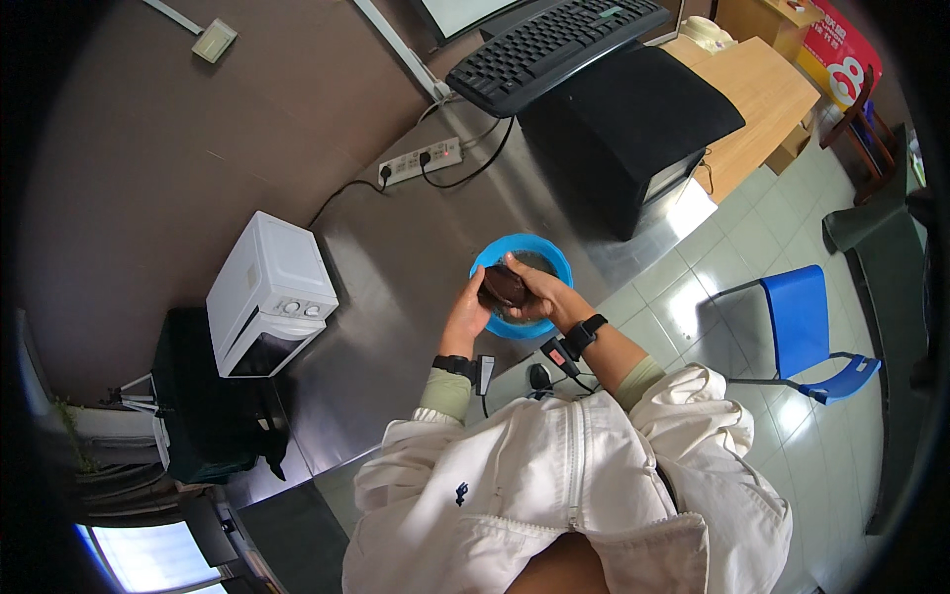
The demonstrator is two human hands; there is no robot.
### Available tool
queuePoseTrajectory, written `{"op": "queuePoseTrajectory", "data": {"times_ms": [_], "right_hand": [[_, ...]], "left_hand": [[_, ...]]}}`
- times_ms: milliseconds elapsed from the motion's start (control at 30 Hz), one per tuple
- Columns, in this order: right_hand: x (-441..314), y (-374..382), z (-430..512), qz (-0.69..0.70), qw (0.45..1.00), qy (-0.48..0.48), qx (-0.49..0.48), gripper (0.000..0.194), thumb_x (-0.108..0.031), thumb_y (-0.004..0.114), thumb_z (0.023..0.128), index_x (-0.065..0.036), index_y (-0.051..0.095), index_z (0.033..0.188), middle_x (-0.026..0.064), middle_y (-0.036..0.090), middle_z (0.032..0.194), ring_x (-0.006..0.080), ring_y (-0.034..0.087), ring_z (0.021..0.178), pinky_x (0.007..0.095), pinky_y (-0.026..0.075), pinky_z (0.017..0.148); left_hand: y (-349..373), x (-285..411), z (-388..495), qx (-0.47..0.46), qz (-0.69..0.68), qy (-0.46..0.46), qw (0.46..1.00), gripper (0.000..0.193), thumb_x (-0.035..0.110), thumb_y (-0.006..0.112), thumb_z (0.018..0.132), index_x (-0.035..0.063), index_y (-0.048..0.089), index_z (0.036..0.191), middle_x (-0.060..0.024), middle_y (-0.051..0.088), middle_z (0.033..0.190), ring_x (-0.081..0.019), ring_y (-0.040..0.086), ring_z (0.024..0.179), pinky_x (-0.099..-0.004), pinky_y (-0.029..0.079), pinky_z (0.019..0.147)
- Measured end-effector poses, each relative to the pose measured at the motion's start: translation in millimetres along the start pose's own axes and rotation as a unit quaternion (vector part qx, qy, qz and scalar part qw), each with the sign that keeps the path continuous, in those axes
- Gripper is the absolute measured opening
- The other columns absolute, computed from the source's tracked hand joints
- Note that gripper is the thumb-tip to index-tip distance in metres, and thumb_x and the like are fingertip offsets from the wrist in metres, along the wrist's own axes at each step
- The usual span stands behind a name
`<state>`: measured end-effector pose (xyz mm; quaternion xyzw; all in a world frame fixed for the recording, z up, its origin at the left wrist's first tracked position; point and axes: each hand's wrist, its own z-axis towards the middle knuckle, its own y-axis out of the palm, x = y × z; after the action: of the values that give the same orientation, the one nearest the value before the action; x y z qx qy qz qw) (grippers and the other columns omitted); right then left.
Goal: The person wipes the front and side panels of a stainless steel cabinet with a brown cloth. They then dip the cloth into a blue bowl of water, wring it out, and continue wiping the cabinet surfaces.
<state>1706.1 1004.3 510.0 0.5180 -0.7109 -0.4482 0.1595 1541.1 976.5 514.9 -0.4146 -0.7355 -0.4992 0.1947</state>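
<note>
Both my hands hold a dark brown rounded object (pixel 505 286) over a blue plastic basin (pixel 567 276). What the object is I cannot tell; its surface looks wet and smooth. My left hand (pixel 469 312) grips its left side, thumb near the top. Around its right side curls my right hand (pixel 540 291), with the thumb on the upper edge. Cloudy, slightly foamy water (pixel 531 261) shows in the basin beneath. Black straps circle both wrists, each with a small wired device beside it.
The basin stands on a metal-topped table (pixel 393 275). Left is a small white oven-like appliance (pixel 274 297); behind lies a power strip (pixel 420 161) with plugged cords. A keyboard (pixel 557 52) and a black box-shaped case (pixel 631 126) are at upper right. A blue chair (pixel 800 319) stands on the tiled floor.
</note>
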Motion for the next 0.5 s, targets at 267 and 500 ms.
{"op": "queuePoseTrajectory", "data": {"times_ms": [267,500], "right_hand": [[4,4,7,-0.125,0.991,0.012,-0.054,0.041,-0.018,0.079,0.078,-0.009,0.056,0.111,0.0051,0.060,0.110,0.0198,0.058,0.102,0.0376,0.053,0.083],[6,-3,7,-0.207,0.977,-0.004,-0.047,0.028,-0.007,0.076,0.079,-0.004,0.060,0.102,0.0059,0.064,0.095,0.0202,0.065,0.083,0.0360,0.058,0.075]], "left_hand": [[19,2,6,-0.090,-0.033,-0.018,0.995,0.035,0.030,0.061,0.092,0.0027,0.057,0.114,-0.0129,0.063,0.107,-0.0258,0.061,0.102,-0.0398,0.050,0.091],[15,-1,19,-0.055,0.121,0.043,0.990,0.015,0.009,0.062,0.088,0.0031,0.060,0.101,-0.0066,0.062,0.094,-0.0185,0.062,0.090,-0.0314,0.051,0.082]]}}
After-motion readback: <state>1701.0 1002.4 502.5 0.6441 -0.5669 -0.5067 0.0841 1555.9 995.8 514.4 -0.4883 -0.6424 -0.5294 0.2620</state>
